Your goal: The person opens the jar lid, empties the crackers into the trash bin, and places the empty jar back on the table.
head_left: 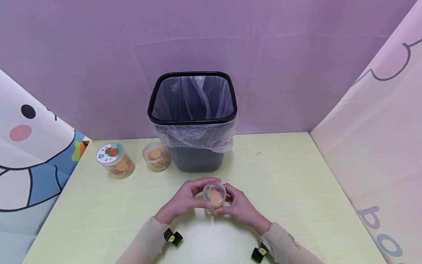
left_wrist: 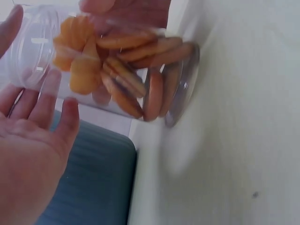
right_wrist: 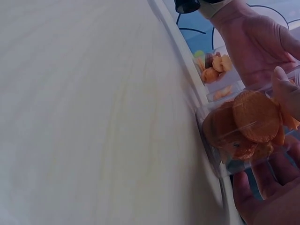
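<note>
Because both hands share one small load, the head view calls for even, light pressure: the left hand [head_left: 181, 201] and the right hand [head_left: 243, 206] grip the clear jar [head_left: 215, 198] between them, thumbs on the near side, fingers round the far side. It sits low over the worktop [head_left: 280, 168], just in front of a grey bin [head_left: 197, 161], which would stop any straight push forward; a thin bag [head_left: 194, 135] hangs over the bin's wall. Left of the bin stand a lidded jar [head_left: 120, 165] and a second jar [head_left: 156, 158]. From the left wrist, the biscuits [left_wrist: 153, 93] lean loosely inside — worth keeping things upright and unhurried — though whether the base touches down I cannot tell. From the right wrist, both hands flank the clear wall, with further containers beyond, partly hidden — best given room.
</note>
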`<state>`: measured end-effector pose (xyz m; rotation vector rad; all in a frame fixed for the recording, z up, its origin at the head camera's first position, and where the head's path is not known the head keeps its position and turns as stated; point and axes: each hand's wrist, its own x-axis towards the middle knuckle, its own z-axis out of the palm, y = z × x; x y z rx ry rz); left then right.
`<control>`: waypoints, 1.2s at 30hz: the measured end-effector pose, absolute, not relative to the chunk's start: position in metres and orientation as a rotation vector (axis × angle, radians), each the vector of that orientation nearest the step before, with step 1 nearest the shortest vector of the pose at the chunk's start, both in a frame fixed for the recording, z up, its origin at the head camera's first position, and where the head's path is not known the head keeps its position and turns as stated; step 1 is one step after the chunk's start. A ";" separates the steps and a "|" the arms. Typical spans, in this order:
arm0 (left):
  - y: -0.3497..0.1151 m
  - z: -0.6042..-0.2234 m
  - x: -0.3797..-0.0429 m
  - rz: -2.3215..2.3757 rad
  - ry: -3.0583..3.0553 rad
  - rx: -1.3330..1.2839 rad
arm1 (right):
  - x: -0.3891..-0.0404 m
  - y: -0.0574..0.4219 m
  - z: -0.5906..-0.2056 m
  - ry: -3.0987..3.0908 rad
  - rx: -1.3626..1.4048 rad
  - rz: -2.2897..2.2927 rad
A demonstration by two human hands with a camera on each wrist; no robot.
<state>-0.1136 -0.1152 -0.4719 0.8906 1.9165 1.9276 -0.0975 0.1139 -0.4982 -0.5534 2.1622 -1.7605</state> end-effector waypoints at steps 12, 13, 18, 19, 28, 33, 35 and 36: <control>-0.108 -0.470 -0.095 2.009 2.064 0.730 | -0.097 0.112 -0.499 2.177 -0.512 -1.753; -0.107 -0.470 -0.094 2.015 2.074 0.722 | -0.097 0.112 -0.498 2.180 -0.514 -1.752; -0.103 -0.468 -0.086 2.015 2.164 0.668 | -0.097 0.112 -0.499 2.181 -0.510 -1.754; -0.103 -0.467 -0.085 2.017 2.180 0.655 | -0.097 0.112 -0.499 2.177 -0.507 -1.756; -0.094 -0.464 -0.076 2.061 2.278 0.555 | -0.097 0.113 -0.499 2.203 -0.537 -1.745; -0.092 -0.464 -0.073 2.069 2.280 0.533 | -0.096 0.113 -0.499 2.211 -0.534 -1.740; -0.093 -0.464 -0.073 2.065 2.275 0.535 | -0.096 0.113 -0.500 2.212 -0.532 -1.736; -0.093 -0.465 -0.073 2.064 2.269 0.541 | -0.096 0.113 -0.500 2.211 -0.532 -1.734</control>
